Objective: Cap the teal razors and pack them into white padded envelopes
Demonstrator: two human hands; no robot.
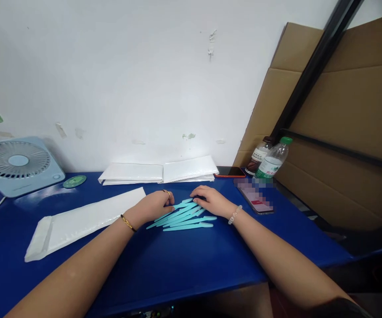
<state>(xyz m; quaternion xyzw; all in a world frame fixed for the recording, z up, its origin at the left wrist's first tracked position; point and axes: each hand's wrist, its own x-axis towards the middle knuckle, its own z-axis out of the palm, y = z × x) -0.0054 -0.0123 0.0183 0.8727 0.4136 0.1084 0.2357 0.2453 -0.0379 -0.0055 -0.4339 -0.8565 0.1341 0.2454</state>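
Several teal eyebrow razors (187,217) lie in a loose fanned pile on the blue table (177,260). At the pile's upper left, my left hand (158,205) has its fingers curled in, with the thumb against the end of one razor; its grip is partly hidden. My right hand (212,201) arches over the upper right razor ends. Its thumb and fingers are apart, the fingertips close to or touching the pile. Beside my left forearm rests a long white padded mailer (81,225), slanting up to the right.
Stacked white mailers (131,172) lie along the wall. A blue fan (20,165) and a green disc (74,181) are at left. On the right are a phone (255,197), a red-edged phone (230,172), a green-capped bottle (273,161), a brown-capped bottle (258,155) and cardboard (353,115).
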